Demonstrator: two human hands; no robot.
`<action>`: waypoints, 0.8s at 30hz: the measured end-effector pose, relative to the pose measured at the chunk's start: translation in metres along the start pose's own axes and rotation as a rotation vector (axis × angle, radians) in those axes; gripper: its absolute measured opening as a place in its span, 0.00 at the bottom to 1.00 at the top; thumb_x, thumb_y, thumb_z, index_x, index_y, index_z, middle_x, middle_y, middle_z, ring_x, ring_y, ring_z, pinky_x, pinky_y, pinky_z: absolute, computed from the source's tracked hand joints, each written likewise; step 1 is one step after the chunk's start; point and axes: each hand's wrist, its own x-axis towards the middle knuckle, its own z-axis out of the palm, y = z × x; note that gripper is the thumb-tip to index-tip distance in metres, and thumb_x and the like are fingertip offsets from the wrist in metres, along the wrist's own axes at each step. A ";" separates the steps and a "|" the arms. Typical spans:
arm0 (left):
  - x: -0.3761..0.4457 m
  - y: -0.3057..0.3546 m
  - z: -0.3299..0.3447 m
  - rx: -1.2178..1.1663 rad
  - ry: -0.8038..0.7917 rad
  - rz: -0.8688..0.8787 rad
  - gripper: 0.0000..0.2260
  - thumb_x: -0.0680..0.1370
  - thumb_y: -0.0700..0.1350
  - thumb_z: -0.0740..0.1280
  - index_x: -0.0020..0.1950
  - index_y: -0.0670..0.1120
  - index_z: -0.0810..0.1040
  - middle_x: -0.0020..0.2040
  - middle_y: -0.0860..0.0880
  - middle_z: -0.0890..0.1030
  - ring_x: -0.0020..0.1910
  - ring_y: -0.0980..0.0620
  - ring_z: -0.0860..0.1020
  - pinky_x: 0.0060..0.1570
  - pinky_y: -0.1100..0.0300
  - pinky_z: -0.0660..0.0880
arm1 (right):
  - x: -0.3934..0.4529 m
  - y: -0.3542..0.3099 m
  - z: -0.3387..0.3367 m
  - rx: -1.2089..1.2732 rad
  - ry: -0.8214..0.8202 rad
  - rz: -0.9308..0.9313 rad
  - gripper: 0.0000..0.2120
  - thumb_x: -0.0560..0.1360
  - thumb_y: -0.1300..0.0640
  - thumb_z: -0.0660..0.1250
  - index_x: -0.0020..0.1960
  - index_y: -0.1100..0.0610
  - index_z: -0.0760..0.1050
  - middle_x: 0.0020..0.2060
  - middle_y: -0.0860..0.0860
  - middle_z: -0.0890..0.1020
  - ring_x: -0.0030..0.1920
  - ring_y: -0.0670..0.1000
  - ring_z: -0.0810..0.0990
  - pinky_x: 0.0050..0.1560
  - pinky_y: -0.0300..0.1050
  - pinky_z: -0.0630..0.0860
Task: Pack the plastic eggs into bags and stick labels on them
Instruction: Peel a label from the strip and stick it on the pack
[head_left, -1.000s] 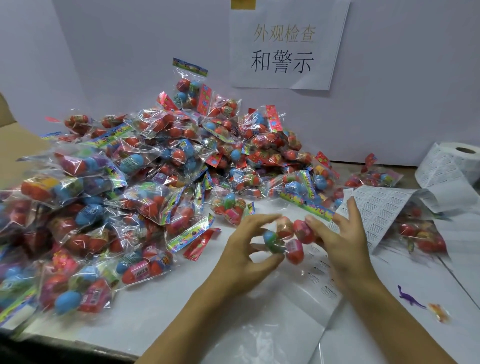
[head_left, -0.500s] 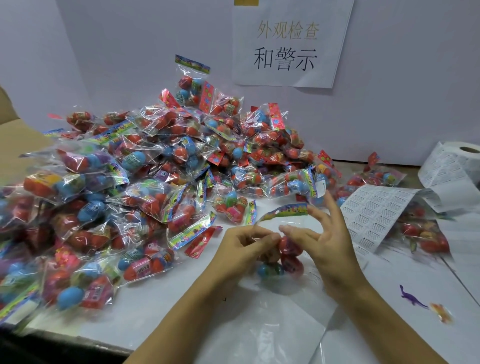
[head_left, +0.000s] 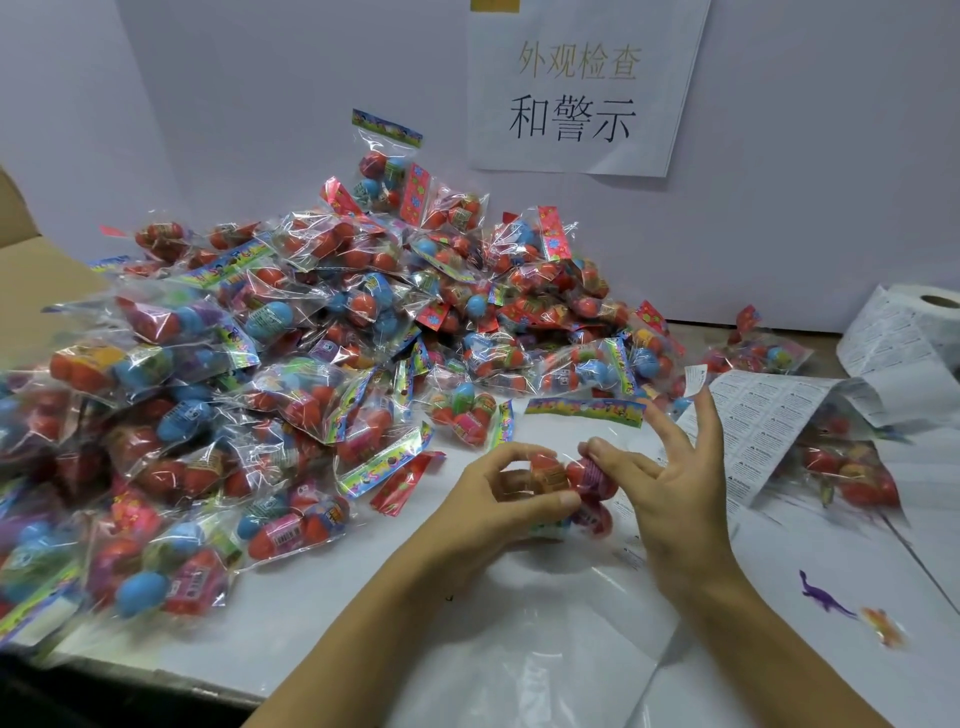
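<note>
head view: big pile of packed bags (head_left: 311, 364) at 10 o'clock, left hand (head_left: 498, 499) and right hand (head_left: 670, 483) both pinching one bag of eggs (head_left: 571, 483), label (head_left: 695, 378) stuck to a right fingertip, not yet applied.

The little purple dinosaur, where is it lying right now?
In the head view the purple dinosaur lies on the white table at lower right, just right of the right forearm, beside a blurry orange toy.

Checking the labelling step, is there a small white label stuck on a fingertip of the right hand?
Yes, a small white label sticks up from a raised fingertip of the right hand, above the bag of eggs both hands hold.
</note>
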 end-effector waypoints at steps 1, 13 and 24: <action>0.000 -0.001 0.000 0.009 -0.020 0.005 0.20 0.70 0.39 0.78 0.60 0.44 0.79 0.54 0.40 0.86 0.50 0.43 0.85 0.50 0.49 0.83 | 0.001 0.000 -0.001 -0.001 0.019 0.004 0.54 0.60 0.50 0.80 0.77 0.33 0.54 0.56 0.26 0.78 0.51 0.47 0.86 0.43 0.36 0.81; 0.007 0.004 -0.006 -0.211 0.178 0.058 0.19 0.69 0.39 0.77 0.57 0.37 0.81 0.52 0.36 0.85 0.49 0.40 0.86 0.45 0.50 0.83 | 0.006 0.001 -0.005 0.002 0.078 0.070 0.04 0.76 0.59 0.73 0.48 0.51 0.84 0.45 0.43 0.86 0.46 0.44 0.84 0.42 0.39 0.80; 0.006 0.007 -0.005 -0.214 0.244 0.115 0.16 0.75 0.29 0.72 0.62 0.35 0.77 0.55 0.32 0.84 0.51 0.37 0.86 0.47 0.52 0.84 | -0.005 -0.011 0.001 -0.058 -0.176 0.029 0.06 0.73 0.62 0.74 0.44 0.52 0.87 0.29 0.53 0.82 0.30 0.47 0.77 0.33 0.36 0.74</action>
